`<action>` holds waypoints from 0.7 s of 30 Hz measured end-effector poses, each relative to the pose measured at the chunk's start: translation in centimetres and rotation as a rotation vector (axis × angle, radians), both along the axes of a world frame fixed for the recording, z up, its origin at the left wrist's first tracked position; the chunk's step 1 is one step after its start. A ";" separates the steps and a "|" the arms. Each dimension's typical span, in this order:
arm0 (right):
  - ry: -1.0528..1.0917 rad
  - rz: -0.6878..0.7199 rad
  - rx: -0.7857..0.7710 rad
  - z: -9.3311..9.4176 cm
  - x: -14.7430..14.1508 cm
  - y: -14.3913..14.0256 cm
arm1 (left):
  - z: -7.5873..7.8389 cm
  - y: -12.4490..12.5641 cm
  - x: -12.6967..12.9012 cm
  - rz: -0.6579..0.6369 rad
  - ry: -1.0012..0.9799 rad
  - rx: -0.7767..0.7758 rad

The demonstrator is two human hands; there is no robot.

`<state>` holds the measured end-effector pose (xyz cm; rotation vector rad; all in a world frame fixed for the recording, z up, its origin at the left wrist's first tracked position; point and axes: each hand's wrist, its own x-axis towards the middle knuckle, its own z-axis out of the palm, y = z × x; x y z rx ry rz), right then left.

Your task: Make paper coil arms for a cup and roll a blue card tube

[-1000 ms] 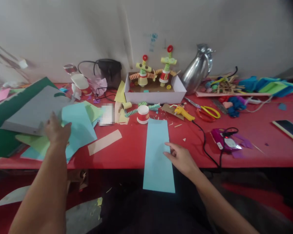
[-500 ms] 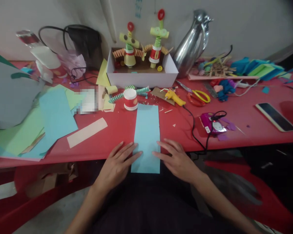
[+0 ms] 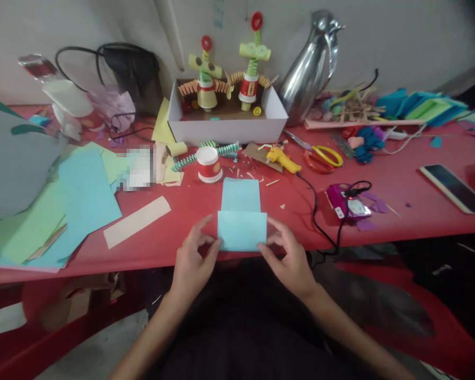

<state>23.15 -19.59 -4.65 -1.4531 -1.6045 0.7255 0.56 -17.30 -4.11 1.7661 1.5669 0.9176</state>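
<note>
A light blue paper strip (image 3: 241, 230) lies at the front edge of the red table, its near part folded up over the far part. My left hand (image 3: 196, 258) is closed on the left edge of the fold, thumb at the lower corner. At the opposite edge, my right hand (image 3: 287, 256) grips the paper the same way. Just beyond the strip stands a red and white paper cup (image 3: 209, 164), with green folded-paper springs (image 3: 226, 152) beside it. A pale pink paper strip (image 3: 136, 221) rests to the left of my left hand.
A yellow glue gun (image 3: 284, 160) lies right of the cup, its cord running to a purple power box (image 3: 348, 202). Scissors (image 3: 319, 153) lie behind. A white box (image 3: 227, 130) holds two paper figures. Paper sheets (image 3: 85, 184) cover the left; a phone (image 3: 455, 187) is far right.
The near end of the blue strip has been folded up and away from me. My hands went from lying flat on its sides to gripping the fold's lower corners.
</note>
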 end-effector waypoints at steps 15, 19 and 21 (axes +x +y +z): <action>-0.101 0.311 -0.097 1.0 1.5 0.5 | -0.6 0.8 -1.5 -0.286 0.213 0.318; -0.092 0.366 -0.087 1.3 2.0 0.8 | -1.3 1.0 -1.2 -0.349 0.150 0.316; -0.084 0.362 -0.064 1.2 2.2 1.1 | -1.4 1.2 -1.1 -0.323 0.116 0.273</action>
